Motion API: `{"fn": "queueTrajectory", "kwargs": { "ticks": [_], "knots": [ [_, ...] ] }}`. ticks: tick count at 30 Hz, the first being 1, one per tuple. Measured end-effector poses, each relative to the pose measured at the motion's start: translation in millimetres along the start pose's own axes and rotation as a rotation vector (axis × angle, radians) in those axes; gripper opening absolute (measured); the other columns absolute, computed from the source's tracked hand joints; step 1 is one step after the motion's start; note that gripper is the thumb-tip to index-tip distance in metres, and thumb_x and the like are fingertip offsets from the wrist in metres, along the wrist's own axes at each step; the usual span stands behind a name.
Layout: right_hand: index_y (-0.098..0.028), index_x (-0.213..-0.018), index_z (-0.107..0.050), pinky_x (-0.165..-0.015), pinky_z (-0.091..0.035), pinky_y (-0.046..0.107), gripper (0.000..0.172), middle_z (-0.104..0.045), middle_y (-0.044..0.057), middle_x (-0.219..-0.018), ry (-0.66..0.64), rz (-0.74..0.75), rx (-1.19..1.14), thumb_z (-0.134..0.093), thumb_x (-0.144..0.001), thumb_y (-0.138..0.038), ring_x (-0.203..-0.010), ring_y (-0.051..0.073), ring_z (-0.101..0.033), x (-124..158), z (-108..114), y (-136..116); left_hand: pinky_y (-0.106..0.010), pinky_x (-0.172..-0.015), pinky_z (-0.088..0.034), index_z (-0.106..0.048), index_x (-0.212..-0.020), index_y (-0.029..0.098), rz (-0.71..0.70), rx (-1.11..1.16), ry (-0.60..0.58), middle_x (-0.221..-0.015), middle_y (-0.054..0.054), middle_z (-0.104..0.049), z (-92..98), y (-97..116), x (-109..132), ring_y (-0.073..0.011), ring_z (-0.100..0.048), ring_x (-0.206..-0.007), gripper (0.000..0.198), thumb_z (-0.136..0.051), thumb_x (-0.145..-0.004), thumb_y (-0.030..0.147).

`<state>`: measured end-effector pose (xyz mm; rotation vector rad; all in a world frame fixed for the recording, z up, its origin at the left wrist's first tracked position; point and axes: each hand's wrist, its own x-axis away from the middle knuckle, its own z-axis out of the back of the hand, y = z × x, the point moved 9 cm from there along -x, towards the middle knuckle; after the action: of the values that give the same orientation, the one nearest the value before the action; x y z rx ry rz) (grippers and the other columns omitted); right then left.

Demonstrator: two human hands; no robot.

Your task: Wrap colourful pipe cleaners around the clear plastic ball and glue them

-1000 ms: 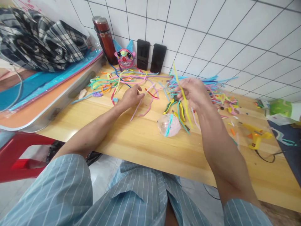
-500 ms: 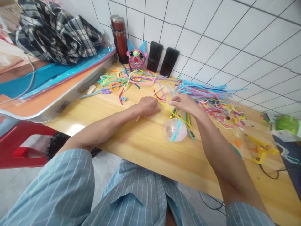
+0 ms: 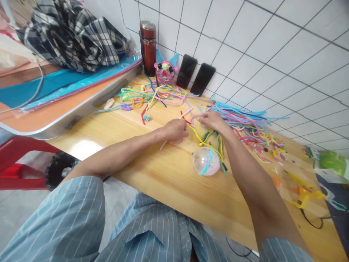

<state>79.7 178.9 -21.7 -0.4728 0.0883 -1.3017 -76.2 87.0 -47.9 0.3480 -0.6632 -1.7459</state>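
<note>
My left hand [image 3: 177, 130] is closed just above the tabletop, and a thin pink pipe cleaner [image 3: 163, 145] sticks out below it. Across from it, my right hand [image 3: 210, 120] has thumb and fingers pinched together; whatever is between them is too small to make out. A yellow pipe cleaner [image 3: 195, 133] runs across the gap between the hands. Short red and pink pieces lie just beyond my left knuckles. Nearer to me rests a clear plastic ball [image 3: 206, 161] with a turquoise pipe cleaner band, touching several yellow and green strands [image 3: 221, 146].
Loose pipe cleaners [image 3: 169, 95] and a thick blue-pink bundle [image 3: 240, 112] spread along the back. A red thermos [image 3: 148, 49], a blue-eared face craft [image 3: 165, 72] and two black phones [image 3: 202, 79] stand by the wall. To the right lies a yellow glue gun [image 3: 304, 194].
The camera view has shifted, moving most of the scene down and slightly right. Relative to the ball and strands, my hands show only small movement; both stay closed.
</note>
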Motion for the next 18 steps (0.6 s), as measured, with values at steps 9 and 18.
{"fn": "queueTrajectory", "kwargs": {
  "ticks": [9,18],
  "knots": [
    [-0.024,-0.074,-0.066,-0.053,-0.037,0.027,0.037,-0.069,0.002,-0.062,0.019,-0.050,-0.452,-0.070,-0.097,-0.052,-0.054,0.015,-0.055,-30.4,-6.0,-20.0,-0.028,-0.076,-0.048,-0.059,-0.075,0.021,-0.172,0.343,0.195,-0.080,0.001,-0.071,-4.6,13.6,-7.2,-0.0159,-0.064,-0.075,0.019,-0.066,-0.088,0.011],
    [-0.022,-0.087,-0.069,-0.047,-0.038,0.019,0.024,-0.078,0.001,-0.081,0.127,0.036,-0.884,-0.085,-0.084,-0.039,-0.052,0.007,-0.052,-9.0,21.5,-29.8,-0.024,-0.061,-0.051,-0.062,-0.100,0.021,-0.141,0.721,0.070,-0.075,0.005,-0.070,-28.9,5.2,-17.3,-0.0120,-0.064,-0.058,0.007,-0.063,-0.095,0.017]
  ]
}}
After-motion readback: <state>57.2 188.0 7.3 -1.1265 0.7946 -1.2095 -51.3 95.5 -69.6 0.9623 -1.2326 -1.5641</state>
